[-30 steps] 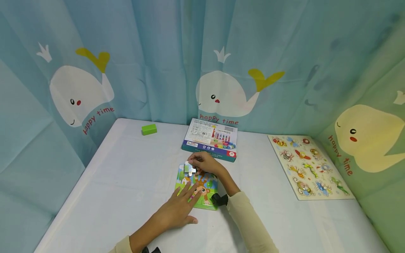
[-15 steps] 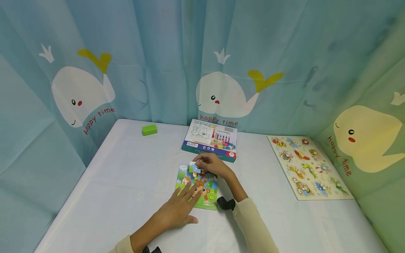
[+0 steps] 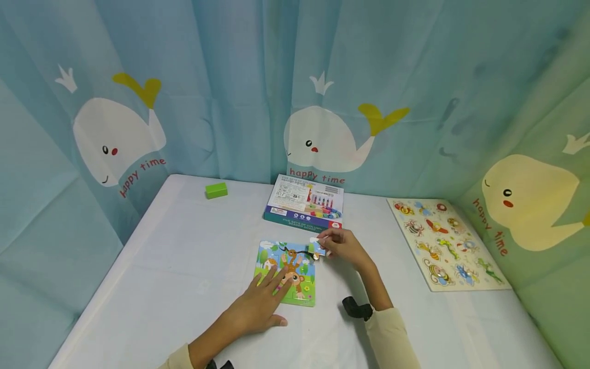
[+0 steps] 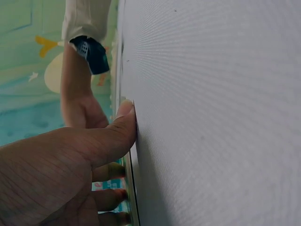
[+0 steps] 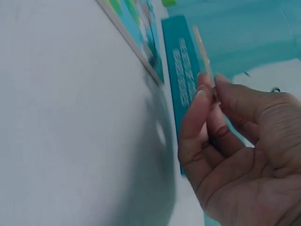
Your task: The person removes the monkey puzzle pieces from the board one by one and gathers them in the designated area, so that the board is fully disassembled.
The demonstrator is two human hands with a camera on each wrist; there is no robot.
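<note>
I pinch one puzzle piece (image 3: 316, 248) between the thumb and fingertips of my right hand (image 3: 344, 249); the piece sticks out to the left of my fingers, seen over the far right corner of the monkey puzzle (image 3: 299, 296). The right wrist view shows it nearly edge-on, lifted clear of the puzzle. My left hand (image 3: 258, 307) holds nothing: its fingers spread straight over the near left part of the puzzle, the thumb out past the near edge. Counting what lies about on the white table (image 3: 161, 277), I have one monkey puzzle under my left fingers, one box (image 3: 301, 202) just beyond it, one green block (image 3: 216, 190) to the far left and one insect board (image 3: 449, 246) to the right, bearing twelve figures. Three whales (image 3: 320, 138) show on the curtain (image 3: 239, 92) around me.
</note>
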